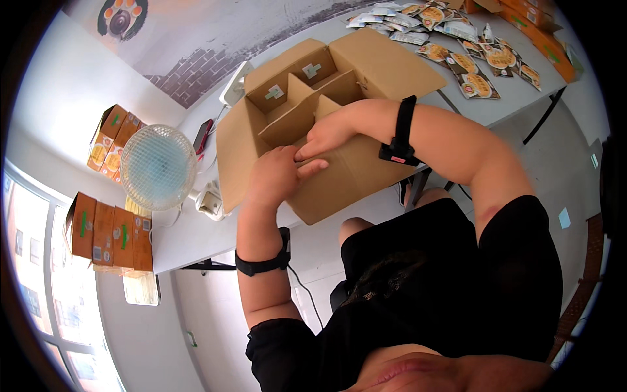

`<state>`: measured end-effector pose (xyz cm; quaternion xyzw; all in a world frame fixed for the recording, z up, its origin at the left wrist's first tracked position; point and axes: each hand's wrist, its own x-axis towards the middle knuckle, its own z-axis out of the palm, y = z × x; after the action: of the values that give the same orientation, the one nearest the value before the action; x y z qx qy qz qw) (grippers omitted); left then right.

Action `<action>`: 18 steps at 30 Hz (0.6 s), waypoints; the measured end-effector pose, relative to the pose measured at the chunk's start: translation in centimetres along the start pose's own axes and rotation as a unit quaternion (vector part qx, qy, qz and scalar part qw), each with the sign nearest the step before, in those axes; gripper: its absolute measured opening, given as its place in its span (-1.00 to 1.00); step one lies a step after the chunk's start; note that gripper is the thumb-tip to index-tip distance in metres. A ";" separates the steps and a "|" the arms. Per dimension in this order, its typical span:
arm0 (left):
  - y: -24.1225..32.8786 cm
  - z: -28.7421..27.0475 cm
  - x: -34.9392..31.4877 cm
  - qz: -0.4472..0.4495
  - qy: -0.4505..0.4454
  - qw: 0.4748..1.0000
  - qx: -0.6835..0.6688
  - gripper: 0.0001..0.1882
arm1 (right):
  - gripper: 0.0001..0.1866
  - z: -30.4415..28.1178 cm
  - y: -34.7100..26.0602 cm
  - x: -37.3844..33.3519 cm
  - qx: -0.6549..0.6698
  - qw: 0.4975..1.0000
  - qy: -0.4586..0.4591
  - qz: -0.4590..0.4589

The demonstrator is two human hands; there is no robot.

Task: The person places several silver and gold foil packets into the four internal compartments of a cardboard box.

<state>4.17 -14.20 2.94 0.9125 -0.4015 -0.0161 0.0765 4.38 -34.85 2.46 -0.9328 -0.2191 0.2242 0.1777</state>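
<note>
Head view: your left hand (273,175) and right hand (328,138) sit close together at the near side of the box (359,176), fingertips partly hidden; any grip is unclear. Just beyond them, the divider (290,123) could crease if you push unevenly.

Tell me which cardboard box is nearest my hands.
The large, plain brown cardboard box, divided inside: your left hand and right hand are at it. The smaller orange printed cardboard boxes sit farther off, left and upper right.
</note>
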 end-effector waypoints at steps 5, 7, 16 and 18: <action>-0.6 -1.1 1.6 0.001 -0.108 0.990 -0.090 -0.30 | -0.09 0.0 -0.3 -0.6 0.000 1.000 0.008 0.007; 0.2 -1.9 2.0 -0.023 -0.151 0.982 -0.109 -0.19 | -0.08 0.1 -0.3 -0.6 0.007 1.000 0.005 0.003; -0.3 -2.3 3.4 -0.015 -0.214 0.968 -0.127 -0.10 | -0.26 0.4 -1.4 -2.0 -0.019 0.996 0.074 0.041; -0.6 -2.0 3.0 -0.013 -0.190 0.974 -0.120 -0.09 | -0.43 0.8 -2.4 -3.8 -0.054 0.985 0.165 0.003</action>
<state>6.78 -15.75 4.95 0.8820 -0.3920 -0.2381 0.1082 0.14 -34.54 4.11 -0.9658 -0.1964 0.0556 0.1598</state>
